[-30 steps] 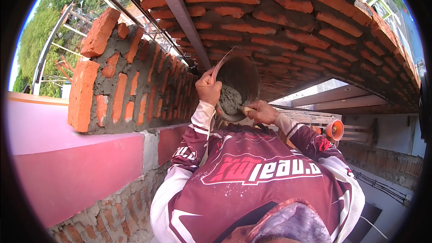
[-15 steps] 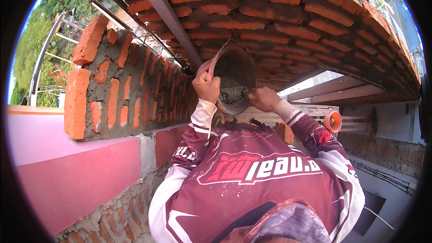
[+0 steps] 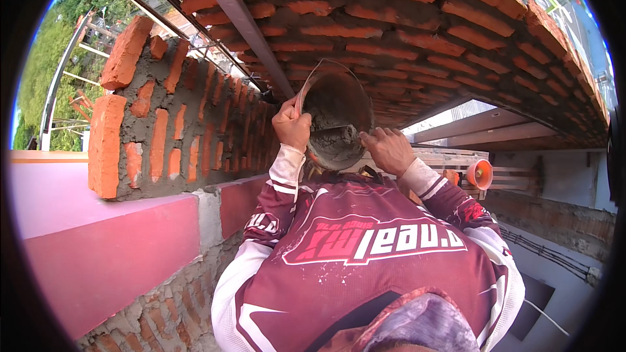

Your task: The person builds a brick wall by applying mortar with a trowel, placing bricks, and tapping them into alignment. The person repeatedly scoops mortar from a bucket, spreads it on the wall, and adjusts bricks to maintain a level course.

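A bucket (image 3: 344,86) with grey wet mortar (image 3: 338,148) in it is tilted with its mouth toward me, in front of my chest. My left hand (image 3: 291,125) is closed on the bucket's left rim. At the opposite rim, my right hand (image 3: 390,151) has its fingers curled round the handle of a trowel, largely hidden by the hand. The thin dark edge of the trowel blade (image 3: 324,132) shows inside the bucket, with mortar on it.
A curved brick vault (image 3: 404,42) arches low overhead, with a metal beam (image 3: 244,19) under it. To the left, a brick-and-mortar wall (image 3: 160,137) stands on a pink ledge (image 3: 117,248). An orange bucket (image 3: 480,174) sits at the right. Steel bars (image 3: 176,16) run upper left.
My right hand has shifted slightly right and down, and its fingers show more. The trowel blade now shows within the bucket, lifting mortar. My left hand stays on the rim.
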### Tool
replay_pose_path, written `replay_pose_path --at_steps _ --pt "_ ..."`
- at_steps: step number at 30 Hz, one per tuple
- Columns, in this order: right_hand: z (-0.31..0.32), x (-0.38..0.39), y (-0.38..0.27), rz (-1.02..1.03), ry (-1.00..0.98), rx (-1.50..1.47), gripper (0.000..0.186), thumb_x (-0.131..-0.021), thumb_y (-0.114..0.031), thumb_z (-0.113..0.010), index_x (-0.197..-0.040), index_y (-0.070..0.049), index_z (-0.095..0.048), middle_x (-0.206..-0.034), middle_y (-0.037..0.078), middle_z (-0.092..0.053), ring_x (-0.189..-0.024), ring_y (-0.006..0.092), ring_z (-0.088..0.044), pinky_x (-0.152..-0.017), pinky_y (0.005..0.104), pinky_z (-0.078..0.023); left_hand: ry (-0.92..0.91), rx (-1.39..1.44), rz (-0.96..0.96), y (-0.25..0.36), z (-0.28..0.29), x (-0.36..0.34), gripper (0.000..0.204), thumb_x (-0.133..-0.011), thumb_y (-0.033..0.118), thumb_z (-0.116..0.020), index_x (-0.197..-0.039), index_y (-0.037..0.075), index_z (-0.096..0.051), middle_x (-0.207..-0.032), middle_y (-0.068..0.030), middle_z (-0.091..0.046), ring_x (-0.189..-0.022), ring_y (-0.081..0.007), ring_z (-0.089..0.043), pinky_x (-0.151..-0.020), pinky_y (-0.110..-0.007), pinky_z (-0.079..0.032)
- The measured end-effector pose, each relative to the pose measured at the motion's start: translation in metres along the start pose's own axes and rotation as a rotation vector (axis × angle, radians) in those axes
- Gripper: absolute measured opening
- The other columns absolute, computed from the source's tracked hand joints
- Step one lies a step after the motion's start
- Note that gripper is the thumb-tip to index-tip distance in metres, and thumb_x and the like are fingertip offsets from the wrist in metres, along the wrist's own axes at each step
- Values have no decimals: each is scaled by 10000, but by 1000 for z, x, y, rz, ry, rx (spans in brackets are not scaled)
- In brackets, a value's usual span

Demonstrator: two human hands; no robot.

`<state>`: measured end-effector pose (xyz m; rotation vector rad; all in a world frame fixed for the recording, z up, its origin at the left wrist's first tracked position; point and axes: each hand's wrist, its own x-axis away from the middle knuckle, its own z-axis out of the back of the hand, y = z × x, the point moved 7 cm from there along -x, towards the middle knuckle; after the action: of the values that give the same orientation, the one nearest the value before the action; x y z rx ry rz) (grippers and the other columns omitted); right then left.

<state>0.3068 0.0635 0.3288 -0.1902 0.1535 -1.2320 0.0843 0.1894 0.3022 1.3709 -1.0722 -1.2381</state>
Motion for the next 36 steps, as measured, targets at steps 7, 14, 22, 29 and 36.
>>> replay_pose_path --at_steps 7,14,22,29,36 --pt "-15 -18 47 -268 -277 -53 279 -946 -258 -600 -1119 -61 -694 -883 210 -717 -778 431 -707 -662 514 -574 -23 6 -91 13 -19 -1 121 -698 -102 -582 -618 -62 -500 -1237 -207 -721 -1017 -191 -701 -846 -297 -514" --pt "-63 -3 9 -433 -490 -956 321 -915 -309 -661 -861 7 -685 -712 74 -641 -607 155 -597 -564 361 -494 -53 65 -94 12 -20 -5 164 -687 -110 -580 -583 -50 -469 -1274 -209 -706 -939 -134 -668 -744 -267 -485" --pt "-5 6 11 -438 -604 -1077 304 -958 -285 -648 -841 -6 -681 -707 29 -621 -613 114 -608 -529 282 -479 28 249 166 8 -9 6 51 -646 -117 -577 -622 -84 -547 -1345 -188 -668 -1040 -170 -669 -807 -266 -483" --pt "68 -10 34 -315 -530 -955 361 -989 -332 -640 -939 16 -721 -742 21 -634 -659 108 -584 -604 300 -493 82 494 310 6 -7 -6 262 -629 -141 -555 -855 -108 -684 -1300 -137 -691 -1033 -157 -671 -823 -249 -493" --pt "232 -52 32 -169 -393 -787 388 -1013 -378 -630 -1050 -9 -744 -766 5 -647 -665 94 -620 -587 277 -507 183 580 200 37 9 0 496 -643 -148 -521 -1109 -105 -687 -1319 -129 -684 -1118 -182 -671 -881 -246 -504"
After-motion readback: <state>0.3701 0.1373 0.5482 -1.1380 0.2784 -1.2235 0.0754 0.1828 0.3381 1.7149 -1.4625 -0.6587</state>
